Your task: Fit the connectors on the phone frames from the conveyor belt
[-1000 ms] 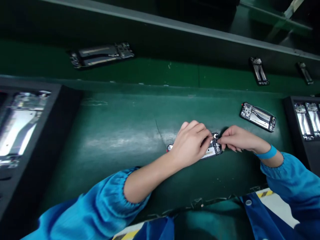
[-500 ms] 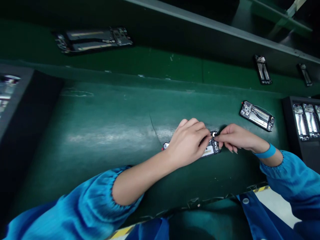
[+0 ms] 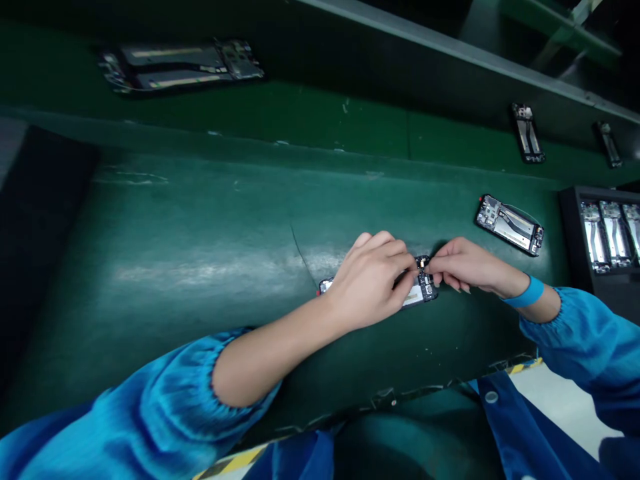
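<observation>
An opened phone with bare circuit boards lies flat on the green mat, mostly covered by my left hand. That hand arches over the phone, its thumb and forefinger closed together near the phone's right end; whatever they pinch is hidden. From the right, my right hand reaches the same end with thumb and forefinger pinched at the upper corner, beside a small bright part. What sits between those fingertips is too small to make out. A thin dark wire runs up and left from the phone's left end.
Another opened phone lies to the right on the mat. A black tray of opened phones stands at the right edge. Along the raised back strip lie a large opened phone and two smaller ones. A dark box stands left.
The whole view has shifted slightly, moving most things a little left and up. Both hands stay at the phone's right end, with only small finger movement.
</observation>
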Tool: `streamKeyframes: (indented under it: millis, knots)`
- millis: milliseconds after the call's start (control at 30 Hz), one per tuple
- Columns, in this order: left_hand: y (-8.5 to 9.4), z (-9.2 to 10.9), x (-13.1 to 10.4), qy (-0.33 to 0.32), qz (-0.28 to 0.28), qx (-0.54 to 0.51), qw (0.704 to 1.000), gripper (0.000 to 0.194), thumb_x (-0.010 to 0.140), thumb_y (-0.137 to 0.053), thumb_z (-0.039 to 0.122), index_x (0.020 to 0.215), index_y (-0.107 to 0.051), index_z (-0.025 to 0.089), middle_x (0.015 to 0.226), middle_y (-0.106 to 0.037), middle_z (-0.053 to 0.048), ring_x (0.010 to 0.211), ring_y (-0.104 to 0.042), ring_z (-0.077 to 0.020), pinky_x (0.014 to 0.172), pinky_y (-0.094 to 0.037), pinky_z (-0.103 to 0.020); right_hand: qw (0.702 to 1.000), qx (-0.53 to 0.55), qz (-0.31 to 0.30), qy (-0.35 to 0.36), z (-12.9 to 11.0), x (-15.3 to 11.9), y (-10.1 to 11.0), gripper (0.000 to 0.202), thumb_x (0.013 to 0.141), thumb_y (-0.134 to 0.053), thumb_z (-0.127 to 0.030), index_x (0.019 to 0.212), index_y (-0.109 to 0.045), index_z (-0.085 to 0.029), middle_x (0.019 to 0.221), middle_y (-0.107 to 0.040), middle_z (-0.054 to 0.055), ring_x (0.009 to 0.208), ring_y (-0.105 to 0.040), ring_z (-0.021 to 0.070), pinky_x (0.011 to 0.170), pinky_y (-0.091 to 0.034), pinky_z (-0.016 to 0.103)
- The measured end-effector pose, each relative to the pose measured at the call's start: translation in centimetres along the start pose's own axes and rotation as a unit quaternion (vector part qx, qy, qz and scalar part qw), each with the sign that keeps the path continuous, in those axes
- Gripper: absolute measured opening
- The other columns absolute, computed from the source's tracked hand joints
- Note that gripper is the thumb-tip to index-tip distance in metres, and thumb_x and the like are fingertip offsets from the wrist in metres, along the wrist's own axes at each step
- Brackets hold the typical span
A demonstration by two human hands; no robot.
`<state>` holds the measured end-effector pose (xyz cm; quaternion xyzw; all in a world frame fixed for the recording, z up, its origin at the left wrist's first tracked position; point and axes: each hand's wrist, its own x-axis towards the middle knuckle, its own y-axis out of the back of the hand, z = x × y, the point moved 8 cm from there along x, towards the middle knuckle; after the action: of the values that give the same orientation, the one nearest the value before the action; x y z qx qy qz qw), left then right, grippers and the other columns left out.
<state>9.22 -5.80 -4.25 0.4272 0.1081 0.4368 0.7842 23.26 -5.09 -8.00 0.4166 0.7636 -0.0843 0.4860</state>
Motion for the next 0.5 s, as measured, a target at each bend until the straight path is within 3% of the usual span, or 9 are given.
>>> streamKeyframes:
  millis: [267, 500]
  knots:
    - [-0.18, -0.36, 0.05, 0.017, -0.011, -0.002, 1.0, 0.022, 0.094, -0.054, 0.026, 0.081, -0.071, 0.02, 0.078, -0.066, -0.004, 0.084, -0.054, -0.0225, 0.073, -0.032, -0.038, 0.998, -0.03, 0.003, 0.051, -0.53, -0.06, 0.2, 0.028, 0.086, -0.063, -0.026, 0.06, -0.068, -0.017, 0.037, -0.049, -0.006, 0.031, -0.041, 0.0053, 0.032, -0.029, 0.016]
    - [-0.3, -1.04, 0.33, 0.05, -0.032, -0.039, 0.997, 0.015, 0.09, -0.057, 0.021, 0.083, -0.07, 0.021, 0.08, -0.066, -0.003, 0.083, -0.053, -0.0221, 0.075, -0.034, -0.037, 0.998, -0.038, -0.014, 0.05, -0.49, 0.22, 0.21, 0.027, 0.084, -0.064, -0.029, 0.061, -0.069, -0.017, 0.037, -0.049, -0.006, 0.031, -0.039, 0.005, 0.032, -0.027, 0.016]
